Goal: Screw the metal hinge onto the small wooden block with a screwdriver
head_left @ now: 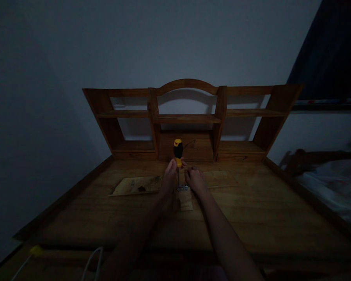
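A screwdriver [178, 149] with a yellow and black handle stands upright, its shaft pointing down at a small metal hinge [183, 188]. My left hand [169, 176] is closed around the lower end of the handle. Beside the hinge, my right hand [195, 178] rests low over the wood with its fingers curled; what they grip, if anything, is hidden. The hinge lies where a short wooden piece [186, 201] meets a long, thin wooden board [137, 184]. That board runs crosswise under both hands and has dark, rough patches on its left part. The screwdriver's tip is too small to make out.
All this lies on a wooden desk [251, 210] with raised side edges. A wooden shelf unit [187, 119] stands along its back against the wall. At the lower left are a white cable [92, 259] and a yellow object [36, 250]. The room is dim.
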{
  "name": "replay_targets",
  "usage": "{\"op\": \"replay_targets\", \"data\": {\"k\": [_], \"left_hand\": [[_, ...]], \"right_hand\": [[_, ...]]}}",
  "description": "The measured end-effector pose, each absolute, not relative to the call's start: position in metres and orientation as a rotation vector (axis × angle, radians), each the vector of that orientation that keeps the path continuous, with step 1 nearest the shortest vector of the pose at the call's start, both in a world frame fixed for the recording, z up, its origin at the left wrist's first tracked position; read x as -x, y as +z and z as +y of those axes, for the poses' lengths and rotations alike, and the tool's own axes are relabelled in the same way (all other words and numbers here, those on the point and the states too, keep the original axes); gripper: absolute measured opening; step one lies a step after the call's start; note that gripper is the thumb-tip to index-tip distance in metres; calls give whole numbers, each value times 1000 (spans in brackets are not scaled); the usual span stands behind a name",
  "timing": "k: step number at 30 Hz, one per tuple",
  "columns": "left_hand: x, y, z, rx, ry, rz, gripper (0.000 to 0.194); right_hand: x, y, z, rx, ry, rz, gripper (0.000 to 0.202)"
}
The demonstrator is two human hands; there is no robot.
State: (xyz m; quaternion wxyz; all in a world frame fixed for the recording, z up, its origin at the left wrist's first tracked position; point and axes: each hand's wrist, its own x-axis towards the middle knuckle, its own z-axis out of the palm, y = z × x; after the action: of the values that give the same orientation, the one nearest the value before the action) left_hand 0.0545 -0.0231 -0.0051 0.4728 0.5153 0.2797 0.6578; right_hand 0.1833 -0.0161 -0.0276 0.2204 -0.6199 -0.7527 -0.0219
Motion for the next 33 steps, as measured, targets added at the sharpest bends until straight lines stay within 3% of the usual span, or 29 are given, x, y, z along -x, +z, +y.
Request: {"op": "replay_targets", "data": {"k": [5, 14, 19, 33], "left_hand": [[-51, 2, -34, -1378, 1612, 731, 30], [-53, 1, -29, -1348, 1609, 700, 39], [-50, 2, -32, -1355, 1628, 705, 29], [-52, 9, -34, -1338, 1620, 681, 30]], "right_hand": [[-183, -31, -14, 1707, -75, -2081, 34], [-184, -32, -13, 1686, -96, -2088, 37], [-184, -32, -13, 1700, -90, -2086, 34], [-184, -30, -15, 1687, -93, -2085, 36]]}}
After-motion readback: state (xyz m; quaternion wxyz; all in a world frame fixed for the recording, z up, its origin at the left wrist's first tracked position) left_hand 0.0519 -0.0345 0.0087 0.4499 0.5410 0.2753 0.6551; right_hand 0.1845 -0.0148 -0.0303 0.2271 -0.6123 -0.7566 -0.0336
